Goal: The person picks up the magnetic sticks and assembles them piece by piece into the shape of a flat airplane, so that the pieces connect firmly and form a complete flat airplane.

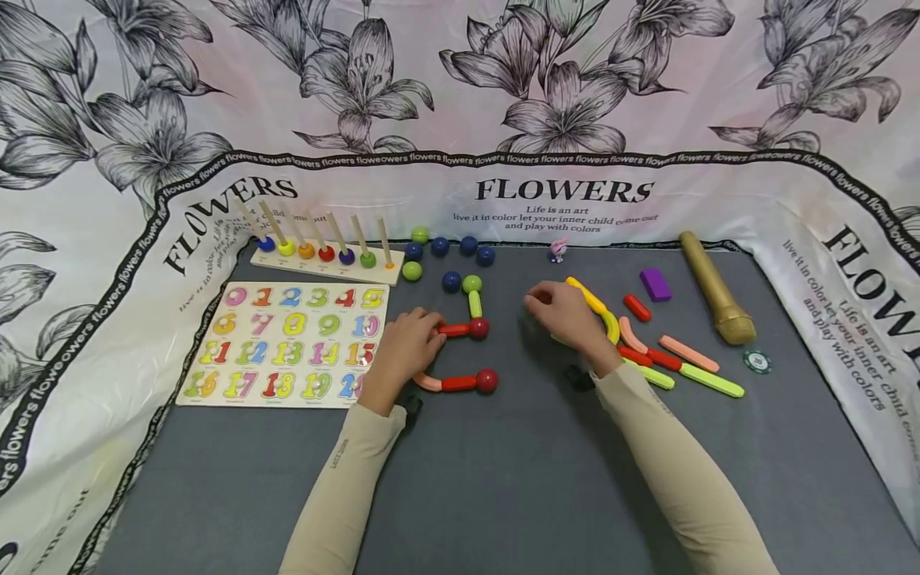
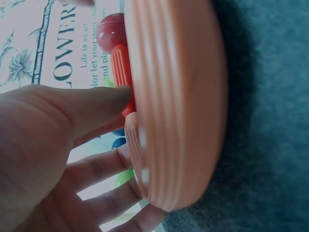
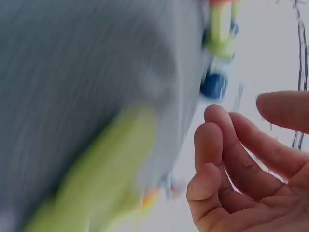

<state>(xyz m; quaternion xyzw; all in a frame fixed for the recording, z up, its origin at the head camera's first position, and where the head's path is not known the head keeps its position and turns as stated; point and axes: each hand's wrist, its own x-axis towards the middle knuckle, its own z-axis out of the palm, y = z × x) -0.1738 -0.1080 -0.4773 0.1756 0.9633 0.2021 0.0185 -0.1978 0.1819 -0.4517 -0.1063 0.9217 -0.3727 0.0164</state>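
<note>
while left grip (image 1: 406, 350) pinches red rod (image 1: 455, 330), right grip (image 1: 569, 319) hovers, loosely curled

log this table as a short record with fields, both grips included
left grip: holds a red rod with a red ball at its end
right grip: fingers loosely bent, nothing seen in them
right of right grip: yellow pieces, lime rods
left side: number board, peg stand with rings
far middle: blue balls, small figurine
right side: gold microphone, purple block, round chip
</note>
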